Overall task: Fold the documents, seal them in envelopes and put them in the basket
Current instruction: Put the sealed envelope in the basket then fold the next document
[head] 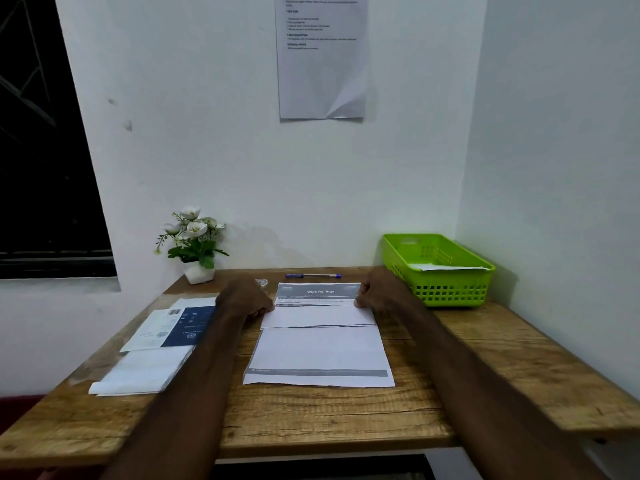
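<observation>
Hands (313,301): two; document (318,336): one

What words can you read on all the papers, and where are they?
"Wipe Railings": heading on the document the hands hold.
Document's smaller lines: too blurred.
Wall sheet: bold headings and lines, too small.
Blue leaflet, its barcode label: unreadable.
Pen: no readable text.

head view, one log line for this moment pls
step: folding document | left hand: pinching fold edge | right hand: pinching fold edge | basket: holds paper
</observation>
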{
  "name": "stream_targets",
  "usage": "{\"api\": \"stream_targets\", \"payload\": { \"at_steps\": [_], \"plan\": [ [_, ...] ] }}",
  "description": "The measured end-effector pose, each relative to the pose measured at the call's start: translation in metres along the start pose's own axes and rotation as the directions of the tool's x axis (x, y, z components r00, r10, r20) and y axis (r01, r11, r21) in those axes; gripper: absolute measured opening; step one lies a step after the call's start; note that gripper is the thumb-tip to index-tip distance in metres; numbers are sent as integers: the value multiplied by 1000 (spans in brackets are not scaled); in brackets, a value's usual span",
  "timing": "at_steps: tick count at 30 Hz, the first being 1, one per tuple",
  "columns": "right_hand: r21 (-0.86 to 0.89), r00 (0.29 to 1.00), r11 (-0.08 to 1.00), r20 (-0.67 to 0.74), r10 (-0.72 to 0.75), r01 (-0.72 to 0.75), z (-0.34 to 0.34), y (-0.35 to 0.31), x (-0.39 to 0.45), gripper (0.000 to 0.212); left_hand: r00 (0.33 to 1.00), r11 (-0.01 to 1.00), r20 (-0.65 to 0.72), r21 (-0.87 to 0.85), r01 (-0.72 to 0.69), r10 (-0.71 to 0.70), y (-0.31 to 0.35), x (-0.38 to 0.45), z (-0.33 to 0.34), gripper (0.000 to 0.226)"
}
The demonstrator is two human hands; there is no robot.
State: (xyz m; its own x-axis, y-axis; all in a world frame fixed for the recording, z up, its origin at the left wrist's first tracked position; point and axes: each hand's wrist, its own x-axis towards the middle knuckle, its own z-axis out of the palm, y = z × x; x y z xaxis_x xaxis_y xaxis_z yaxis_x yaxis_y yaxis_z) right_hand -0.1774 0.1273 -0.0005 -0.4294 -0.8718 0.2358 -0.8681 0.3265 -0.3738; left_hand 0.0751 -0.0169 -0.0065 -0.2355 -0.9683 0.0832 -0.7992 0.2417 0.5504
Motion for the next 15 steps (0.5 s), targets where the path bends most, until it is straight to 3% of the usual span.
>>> {"api": "stream_targets", "payload": {
  "at_steps": [5, 10, 15],
  "plan": [
    [82, 999, 996, -19, 37, -35, 0, -1, 3, 31, 999, 993, -23, -107, -49, 47, -3, 2, -1, 20],
    [99, 998, 995, -69, -2, 9, -6, -14, -5, 39, 987, 988, -60, -35, -152, 150, -5, 5, 0, 28],
    [144, 993, 987, -111, -51, 67, -6, -25, -9, 21, 982, 984, -107, -69, -166, 158, -6, 5, 0, 23]
  ]
}}
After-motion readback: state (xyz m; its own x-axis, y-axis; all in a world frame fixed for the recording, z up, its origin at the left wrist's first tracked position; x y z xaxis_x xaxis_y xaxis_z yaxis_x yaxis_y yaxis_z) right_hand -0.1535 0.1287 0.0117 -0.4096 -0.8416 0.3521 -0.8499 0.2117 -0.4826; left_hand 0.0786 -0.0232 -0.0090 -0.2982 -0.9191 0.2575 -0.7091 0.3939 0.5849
